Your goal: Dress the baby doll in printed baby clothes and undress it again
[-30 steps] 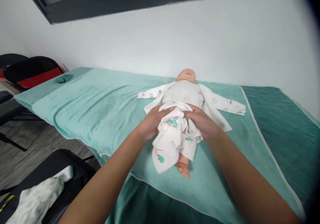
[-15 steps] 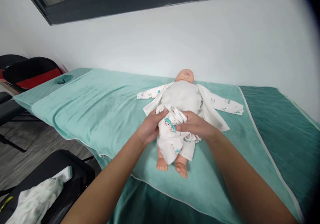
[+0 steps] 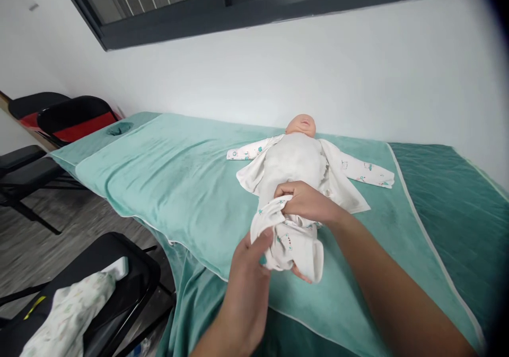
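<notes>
A baby doll [image 3: 296, 155] lies on its back on a teal towel [image 3: 178, 176], head toward the wall. An open white printed top [image 3: 350, 174] is spread under it, sleeves out to both sides. White printed baby trousers [image 3: 292, 237] cover its legs. My right hand [image 3: 304, 202] pinches the trousers' waistband at the doll's belly. My left hand [image 3: 248, 264] grips the trouser leg near the doll's feet. One small foot [image 3: 300, 275] shows below the cloth.
The towel covers a padded table with a darker teal cover [image 3: 449, 198] at right. A black chair [image 3: 99, 277] at lower left holds printed cloth [image 3: 66, 317]. Black and red folding chairs [image 3: 67, 121] stand at far left. A white wall and a window frame are behind.
My left hand slid from the doll's waist down to the trouser leg by the feet. The trousers were pulled lower over the legs. The view shifted slightly left.
</notes>
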`<state>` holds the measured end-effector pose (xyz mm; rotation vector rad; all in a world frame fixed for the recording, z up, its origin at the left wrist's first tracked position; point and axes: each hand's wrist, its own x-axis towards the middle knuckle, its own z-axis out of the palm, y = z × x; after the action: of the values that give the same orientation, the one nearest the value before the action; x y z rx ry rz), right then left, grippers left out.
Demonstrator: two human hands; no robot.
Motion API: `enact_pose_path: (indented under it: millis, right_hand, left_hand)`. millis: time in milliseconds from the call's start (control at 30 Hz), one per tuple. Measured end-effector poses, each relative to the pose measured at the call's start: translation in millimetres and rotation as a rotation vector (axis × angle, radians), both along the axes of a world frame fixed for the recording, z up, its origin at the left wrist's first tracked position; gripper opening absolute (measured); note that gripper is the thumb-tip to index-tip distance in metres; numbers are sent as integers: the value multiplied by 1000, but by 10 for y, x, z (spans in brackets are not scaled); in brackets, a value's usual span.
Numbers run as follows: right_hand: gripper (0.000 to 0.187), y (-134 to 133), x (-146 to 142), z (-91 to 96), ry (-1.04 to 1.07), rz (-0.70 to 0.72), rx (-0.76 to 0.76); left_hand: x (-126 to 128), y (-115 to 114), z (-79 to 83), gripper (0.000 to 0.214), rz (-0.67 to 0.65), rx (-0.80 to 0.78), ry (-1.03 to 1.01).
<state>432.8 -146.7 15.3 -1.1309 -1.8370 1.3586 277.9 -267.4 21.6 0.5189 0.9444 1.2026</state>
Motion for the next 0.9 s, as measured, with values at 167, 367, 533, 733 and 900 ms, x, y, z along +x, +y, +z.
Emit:
enact_pose_path:
  millis: [167, 367, 533, 733, 900]
  right_hand:
    - [6, -9, -12, 17, -145, 57, 14]
    - [12, -32, -33, -1, -274, 158, 34]
    - [9, -92, -70, -6, -351, 178, 68]
    - [11, -147, -95, -26, -438, 155, 126]
    - [11, -245, -108, -90, -528, 51, 278]
  left_hand:
    - [169, -238, -187, 40, 177, -13, -56]
    - [197, -362, -692, 44, 356, -74, -79]
    - [39, -448, -835, 43, 405, -78, 4]
    - [-251, -432, -818, 37, 285, -88, 158]
    - [-402, -297, -827, 33, 110, -11, 335]
